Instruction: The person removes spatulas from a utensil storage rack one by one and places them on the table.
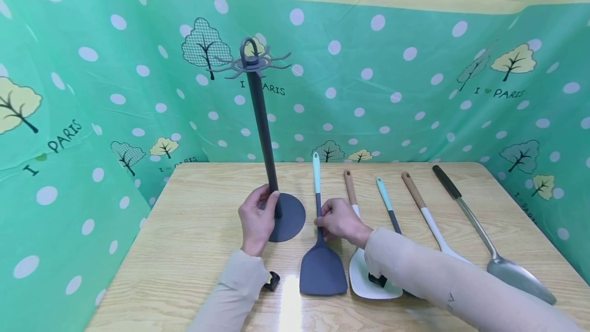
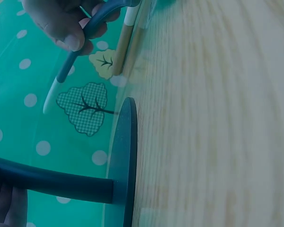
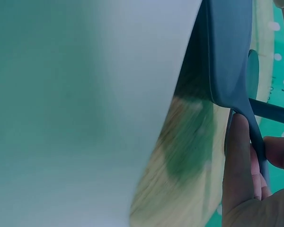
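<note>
My left hand grips the black pole of a utensil stand low down, just above its round base. A ring of hooks and a loop crown the stand, all bare. To the right of the base, my right hand pinches the dark shaft of a spatula between thumb and fingers. This spatula has a wide dark blade toward me and a mint handle end pointing away. The left wrist view shows its handle raised off the table, against the cloth.
Right of the held spatula lie a white turner with a brown handle, a mint-handled utensil partly under my sleeve, another brown-and-white utensil, and a metal turner. Polka-dot cloth hangs behind the wooden table.
</note>
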`<action>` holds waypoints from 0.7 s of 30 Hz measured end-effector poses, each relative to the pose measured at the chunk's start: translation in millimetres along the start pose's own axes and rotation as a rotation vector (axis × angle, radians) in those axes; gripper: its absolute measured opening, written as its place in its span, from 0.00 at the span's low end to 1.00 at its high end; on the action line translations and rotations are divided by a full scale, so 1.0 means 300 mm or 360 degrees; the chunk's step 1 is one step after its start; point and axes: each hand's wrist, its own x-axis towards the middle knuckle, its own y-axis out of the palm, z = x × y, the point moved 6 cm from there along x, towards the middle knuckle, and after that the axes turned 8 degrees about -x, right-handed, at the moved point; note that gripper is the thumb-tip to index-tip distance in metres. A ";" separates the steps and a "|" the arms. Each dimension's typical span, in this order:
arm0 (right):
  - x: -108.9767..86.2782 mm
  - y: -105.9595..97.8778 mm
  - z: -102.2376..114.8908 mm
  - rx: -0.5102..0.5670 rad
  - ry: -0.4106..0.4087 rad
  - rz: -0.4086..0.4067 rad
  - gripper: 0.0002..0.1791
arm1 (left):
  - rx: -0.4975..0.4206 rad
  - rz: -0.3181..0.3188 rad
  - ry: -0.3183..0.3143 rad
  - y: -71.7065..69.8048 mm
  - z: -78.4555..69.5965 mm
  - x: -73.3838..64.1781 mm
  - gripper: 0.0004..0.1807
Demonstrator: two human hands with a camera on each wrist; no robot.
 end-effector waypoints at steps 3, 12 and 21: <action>0.006 -0.002 -0.007 0.0010 0.0032 0.0008 0.07 | -0.0003 -0.0004 -0.0006 0.001 0.001 0.000 0.10; 0.023 -0.003 -0.024 0.0031 0.0093 0.0053 0.08 | 0.0011 -0.0027 0.0063 0.007 -0.086 0.007 0.10; 0.032 0.002 -0.032 0.0049 0.0132 0.0112 0.08 | 0.0000 -0.0020 0.0052 0.008 -0.131 0.010 0.09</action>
